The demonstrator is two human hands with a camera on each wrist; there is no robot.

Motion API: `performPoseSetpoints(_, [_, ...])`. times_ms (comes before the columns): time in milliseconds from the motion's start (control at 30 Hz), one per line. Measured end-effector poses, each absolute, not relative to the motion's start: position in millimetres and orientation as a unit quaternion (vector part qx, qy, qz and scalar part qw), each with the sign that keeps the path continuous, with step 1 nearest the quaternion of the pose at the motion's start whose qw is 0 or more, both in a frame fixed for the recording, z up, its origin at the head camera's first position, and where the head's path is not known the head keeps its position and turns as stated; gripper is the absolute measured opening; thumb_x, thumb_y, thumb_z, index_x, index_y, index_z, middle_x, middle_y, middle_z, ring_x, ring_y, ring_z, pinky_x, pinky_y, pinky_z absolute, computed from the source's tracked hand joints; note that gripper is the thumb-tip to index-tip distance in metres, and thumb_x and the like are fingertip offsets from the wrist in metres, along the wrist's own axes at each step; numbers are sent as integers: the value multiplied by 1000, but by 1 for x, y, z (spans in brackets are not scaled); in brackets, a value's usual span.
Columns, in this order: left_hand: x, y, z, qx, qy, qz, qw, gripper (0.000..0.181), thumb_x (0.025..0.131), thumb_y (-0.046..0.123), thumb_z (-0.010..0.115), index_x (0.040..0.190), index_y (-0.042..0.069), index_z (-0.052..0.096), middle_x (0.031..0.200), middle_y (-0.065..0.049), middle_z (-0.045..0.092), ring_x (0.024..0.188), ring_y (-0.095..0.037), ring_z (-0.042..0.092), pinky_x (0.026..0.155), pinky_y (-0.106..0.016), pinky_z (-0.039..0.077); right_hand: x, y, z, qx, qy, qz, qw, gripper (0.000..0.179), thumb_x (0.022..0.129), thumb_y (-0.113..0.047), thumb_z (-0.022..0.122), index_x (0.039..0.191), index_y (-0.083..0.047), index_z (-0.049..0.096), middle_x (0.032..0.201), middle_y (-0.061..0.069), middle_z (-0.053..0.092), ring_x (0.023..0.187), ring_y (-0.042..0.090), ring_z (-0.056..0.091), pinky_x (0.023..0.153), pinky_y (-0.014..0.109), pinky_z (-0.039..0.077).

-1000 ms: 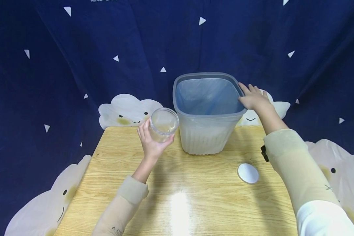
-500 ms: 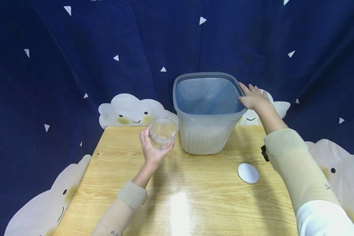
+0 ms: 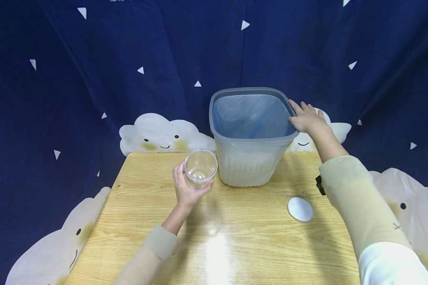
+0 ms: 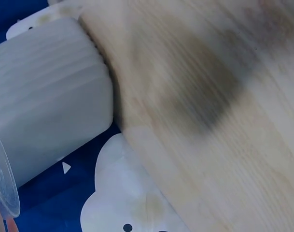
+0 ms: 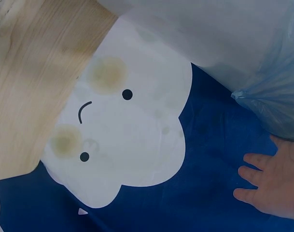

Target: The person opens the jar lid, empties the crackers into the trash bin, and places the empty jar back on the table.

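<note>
My left hand (image 3: 188, 189) grips a clear round plastic jar (image 3: 201, 168) above the table, with fingers and thumb curled round its side. The jar's open mouth faces up; no contents show through its wall. In the left wrist view, only part of the jar (image 4: 3, 179) and some fingertips appear at the left edge. To its right stands a whitish trash bin (image 3: 251, 162) with a grey-blue rim and a blue bag lining it. My right hand (image 3: 308, 120) rests on the bin's right rim, its fingers straight and spread, as the right wrist view also shows.
A white round disc (image 3: 299, 209), like a lid, lies on the wooden table (image 3: 256, 245) right of the bin. The bin stands at the table's back edge. Behind hangs a dark blue curtain (image 3: 164, 47) printed with clouds and triangles.
My left hand has lowered the jar toward me, away from beside the bin's rim, with its mouth turned more upward. The right hand and bin have stayed in place.
</note>
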State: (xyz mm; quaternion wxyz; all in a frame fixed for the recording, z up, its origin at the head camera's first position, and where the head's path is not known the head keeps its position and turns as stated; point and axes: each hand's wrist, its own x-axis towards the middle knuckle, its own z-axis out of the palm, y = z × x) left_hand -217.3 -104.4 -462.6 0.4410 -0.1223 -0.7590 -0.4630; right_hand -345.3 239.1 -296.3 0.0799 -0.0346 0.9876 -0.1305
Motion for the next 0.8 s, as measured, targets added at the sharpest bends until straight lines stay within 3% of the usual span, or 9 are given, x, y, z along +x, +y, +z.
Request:
performPoseSetpoints(300, [-211,-100,-474,-137,-757,-468,435,88,58,47,75,122,-4,42,107,-18,47,99,-31,45,88,-43,45,-346,240,-297,-35,987,-133,79,63,96,-32,28,147,-15,-6,147,29,-5,134,46,-6,105,63,-6])
performPoseSetpoints(533, [-205,-96,-486,-148,-758,-470,427,89,59,49,75,122,-5,43,105,-24,48,95,-36,46,84,-48,47,-346,240,-298,-34,987,-135,80,63,97,-32,28,147,-16,-6,147,29,-6,134,45,-7,105,62,-8])
performPoseSetpoints(800, [-198,-90,-497,-150,-763,-482,403,85,58,47,75,121,-3,44,106,-18,48,95,-31,46,80,-48,48,-347,241,-297,-33,987,-132,81,63,96,-33,27,147,-16,-7,147,29,-6,134,45,-8,105,62,-8])
